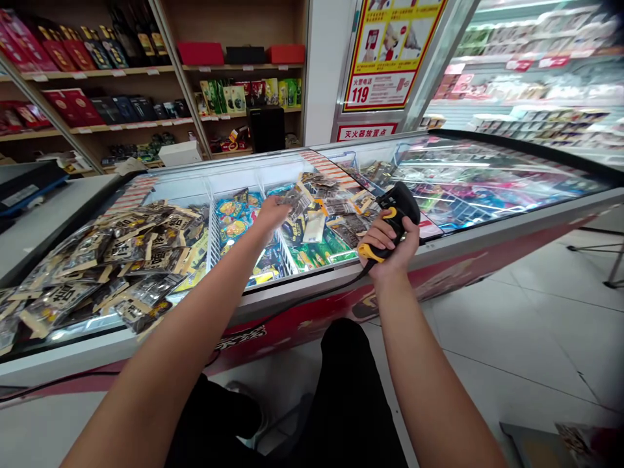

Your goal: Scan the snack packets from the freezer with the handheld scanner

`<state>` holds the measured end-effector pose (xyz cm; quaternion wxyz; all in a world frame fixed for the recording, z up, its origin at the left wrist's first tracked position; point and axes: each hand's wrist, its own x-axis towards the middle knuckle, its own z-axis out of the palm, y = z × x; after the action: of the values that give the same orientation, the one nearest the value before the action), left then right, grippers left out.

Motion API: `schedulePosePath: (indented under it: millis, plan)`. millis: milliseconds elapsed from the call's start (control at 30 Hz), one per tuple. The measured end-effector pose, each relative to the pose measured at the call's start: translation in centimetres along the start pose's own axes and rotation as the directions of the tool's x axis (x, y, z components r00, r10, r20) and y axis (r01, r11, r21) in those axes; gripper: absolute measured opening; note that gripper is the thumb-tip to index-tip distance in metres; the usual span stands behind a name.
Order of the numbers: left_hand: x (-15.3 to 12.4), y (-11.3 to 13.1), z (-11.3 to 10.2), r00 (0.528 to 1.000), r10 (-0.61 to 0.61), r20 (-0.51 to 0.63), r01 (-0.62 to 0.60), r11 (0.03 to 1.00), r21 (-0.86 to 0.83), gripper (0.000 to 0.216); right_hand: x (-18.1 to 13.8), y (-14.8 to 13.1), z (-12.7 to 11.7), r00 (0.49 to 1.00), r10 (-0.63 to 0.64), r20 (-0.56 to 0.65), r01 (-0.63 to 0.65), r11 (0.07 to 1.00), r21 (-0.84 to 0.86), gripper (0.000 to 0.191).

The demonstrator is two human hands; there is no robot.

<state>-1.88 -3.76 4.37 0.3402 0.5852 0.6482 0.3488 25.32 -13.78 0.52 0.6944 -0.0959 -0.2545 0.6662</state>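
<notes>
My right hand (392, 246) is wrapped round the grip of a black and yellow barcode scanner (400, 200). A dark cable (312, 300) runs from it to the left along the freezer's front. Over the open middle of the chest freezer, my left hand (271, 216) pinches a small snack packet (295, 199), partly hidden by the fingers. Near it lies a loose pile of dark packets (341, 208), with a pale packet (314, 227) among them. To the left, many dark packets with beige edges (131, 247) are heaped on the glass.
Under the open lid, white wire dividers (213, 227) separate blue bags (234, 218) and green bags (322, 253). The freezer's front rim (302, 276) runs across. Shelves (195, 117) with bottles and boxes stand behind. A stand's leg (615, 263) is on the floor at right.
</notes>
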Motion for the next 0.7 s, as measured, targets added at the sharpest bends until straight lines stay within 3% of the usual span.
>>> schedulePosePath:
  millis: [100, 233, 333, 500, 700]
  plan:
    - [-1.5, -2.0, -3.6, 0.991, -0.091, -0.099, 0.073, 0.981, -0.179, 0.044, 0.1, -0.1, 0.2, 1.0, -0.003, -0.021, 0.002, 0.999, -0.051, 0.037]
    - [-3.9, -5.0, -5.9, 0.985, -0.055, -0.164, -0.004, 0.94, -0.341, 0.057, 0.3, -0.1, 0.9, 0.999, 0.017, -0.032, -0.023, 0.982, -0.19, 0.033]
    - [-5.1, -6.3, -6.4, 0.986, -0.046, -0.161, -0.038, 0.875, -0.482, 0.058, 0.5, 0.1, 1.8, 0.995, 0.092, -0.028, -0.097, 0.948, -0.303, 0.031]
    - [-5.0, -6.3, -6.6, 0.979, -0.131, -0.157, -0.001, 0.763, -0.647, 0.052, -0.2, 1.4, 4.4, 0.976, 0.216, -0.039, -0.205, 0.83, -0.519, 0.043]
    - [-4.8, -6.9, -6.8, 0.981, -0.127, -0.149, -0.016, 0.708, -0.706, 0.049, -3.7, 5.0, 7.4, 0.977, 0.204, -0.067, -0.18, 0.608, -0.773, 0.044]
